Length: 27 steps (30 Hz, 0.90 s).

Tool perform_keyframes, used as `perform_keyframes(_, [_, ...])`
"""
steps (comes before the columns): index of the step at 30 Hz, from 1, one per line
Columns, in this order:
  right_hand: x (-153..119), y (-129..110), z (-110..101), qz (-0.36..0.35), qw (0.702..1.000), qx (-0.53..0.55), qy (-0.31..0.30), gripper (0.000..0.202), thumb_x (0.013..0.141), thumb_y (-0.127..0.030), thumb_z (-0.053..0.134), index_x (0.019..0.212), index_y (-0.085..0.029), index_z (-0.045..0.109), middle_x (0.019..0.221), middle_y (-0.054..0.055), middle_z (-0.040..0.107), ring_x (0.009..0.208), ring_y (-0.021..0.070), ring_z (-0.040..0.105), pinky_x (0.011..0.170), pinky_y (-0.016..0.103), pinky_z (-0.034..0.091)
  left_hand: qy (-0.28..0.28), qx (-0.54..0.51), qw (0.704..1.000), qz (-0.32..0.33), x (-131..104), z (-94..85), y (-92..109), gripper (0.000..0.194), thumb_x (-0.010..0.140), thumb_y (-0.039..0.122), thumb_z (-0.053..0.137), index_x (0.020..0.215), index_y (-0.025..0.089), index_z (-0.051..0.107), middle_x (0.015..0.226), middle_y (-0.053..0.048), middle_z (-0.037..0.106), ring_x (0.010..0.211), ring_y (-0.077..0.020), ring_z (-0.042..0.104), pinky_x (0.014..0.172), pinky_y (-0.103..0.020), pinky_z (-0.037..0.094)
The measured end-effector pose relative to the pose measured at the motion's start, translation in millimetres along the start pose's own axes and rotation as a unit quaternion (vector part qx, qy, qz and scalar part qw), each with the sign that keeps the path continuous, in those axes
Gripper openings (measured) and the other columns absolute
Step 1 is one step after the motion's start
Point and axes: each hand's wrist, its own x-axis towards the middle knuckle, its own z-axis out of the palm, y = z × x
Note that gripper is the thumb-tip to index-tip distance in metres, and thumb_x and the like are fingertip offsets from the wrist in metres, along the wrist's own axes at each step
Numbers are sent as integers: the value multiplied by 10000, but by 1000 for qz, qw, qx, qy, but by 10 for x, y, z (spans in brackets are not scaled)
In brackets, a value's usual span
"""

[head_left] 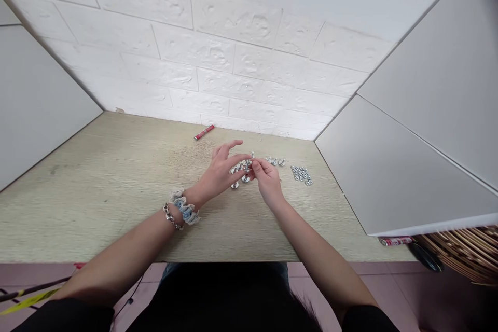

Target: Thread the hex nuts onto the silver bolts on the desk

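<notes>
Near the middle of the wooden table, my left hand (222, 170) reaches in with thumb and index finger closed at a small metal bolt (246, 164); its other fingers are partly raised. On the right of that bolt, my right hand (266, 179) pinches at the same piece. Several bolts with wide washers (234, 185) stand under and beside the fingers, partly hidden by them. A short row of similar bolts (275, 162) stands just behind my right hand. Farther right lies a cluster of small silvery nuts (301, 174).
A red tube (204, 132) lies near the white brick wall. Grey panels (404, 166) border the table on both sides. At the right front corner are another red tube (396, 241), a dark oval object (427, 257) and a wicker basket (462, 254).
</notes>
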Motion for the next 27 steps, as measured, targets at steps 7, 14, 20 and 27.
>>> perform_keyframes(7, [0,-1,-1,0,1000,10,6,317,749,-493,517,824,-192,580,703,-9,576,546,88,507,495,227,418,-34,-2,999,2,-3,-17,13,271,791,271,530,1057,247,578,1275,-86,375,1164,-241,335,927,-410,353])
perform_keyframes(14, [-33,-58,16,0,1000,-16,-17,276,743,-439,543,850,-197,620,712,-9,590,597,106,537,535,240,435,-44,-2,999,-6,-1,-36,28,266,793,258,525,1053,261,586,1280,-83,370,1168,-252,326,931,-426,352])
perform_keyframes(20, [-19,-100,-10,-32,998,-46,-16,161,715,-340,599,783,-204,651,762,0,580,696,118,546,631,258,451,-62,-56,996,-28,-9,4,-11,384,789,222,519,1170,260,511,1276,-92,382,1153,-242,359,902,-405,389])
perform_keyframes(27, [19,-116,-115,-73,991,-111,11,179,700,-370,622,796,-234,687,771,18,552,733,139,530,652,287,448,-191,-353,883,-245,56,-36,89,537,768,230,492,1288,202,362,1111,-94,527,699,-103,549,507,-207,436])
